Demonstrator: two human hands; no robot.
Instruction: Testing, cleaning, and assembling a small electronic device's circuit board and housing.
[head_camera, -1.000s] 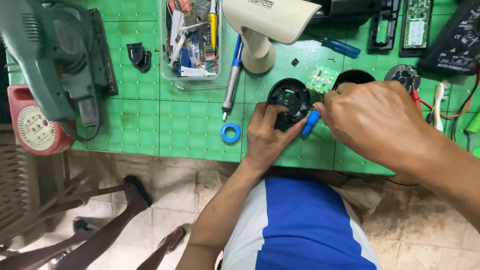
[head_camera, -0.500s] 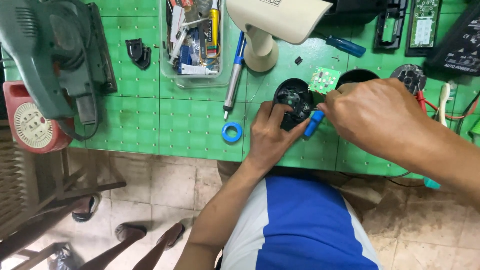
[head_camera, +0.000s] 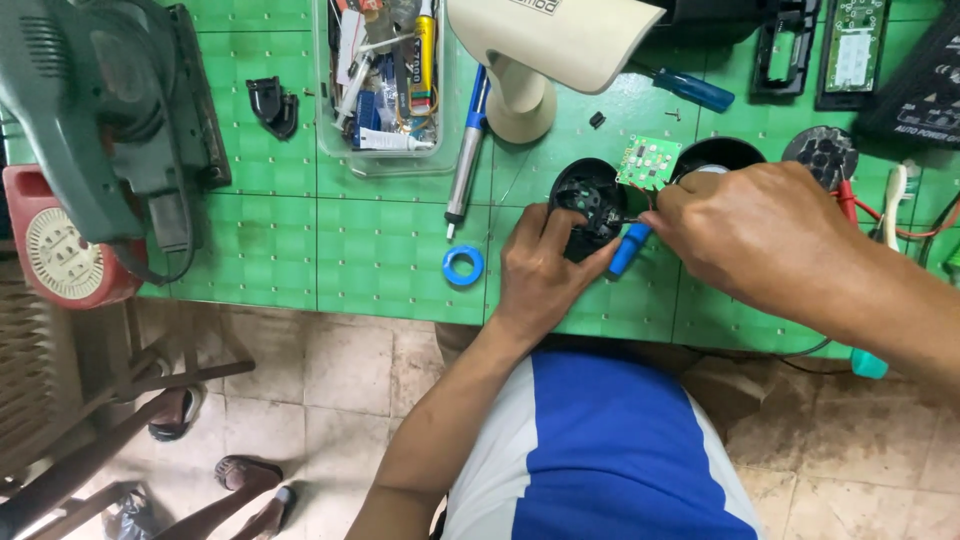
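Observation:
My left hand (head_camera: 545, 265) grips a round black housing (head_camera: 588, 200) on the green table (head_camera: 380, 250), near its front edge. My right hand (head_camera: 745, 230) holds a blue-handled tool (head_camera: 629, 250) whose tip reaches into the housing's open inside. A small green circuit board (head_camera: 648, 160) lies tilted at the housing's upper right rim, with thin wires leading off it. Another black round part (head_camera: 715, 152) sits just behind my right hand, partly hidden.
A clear plastic box (head_camera: 385, 85) of small tools, a desoldering pump (head_camera: 468, 150), a blue tape ring (head_camera: 463, 266), a cream camera body (head_camera: 545, 50) and a blue screwdriver (head_camera: 690, 88) lie on the table. A green machine (head_camera: 110, 110) stands at left. Someone's feet (head_camera: 215, 460) rest below.
Both hands stay on the housing and tool, almost unmoved. The feet on the floor at lower left have shifted.

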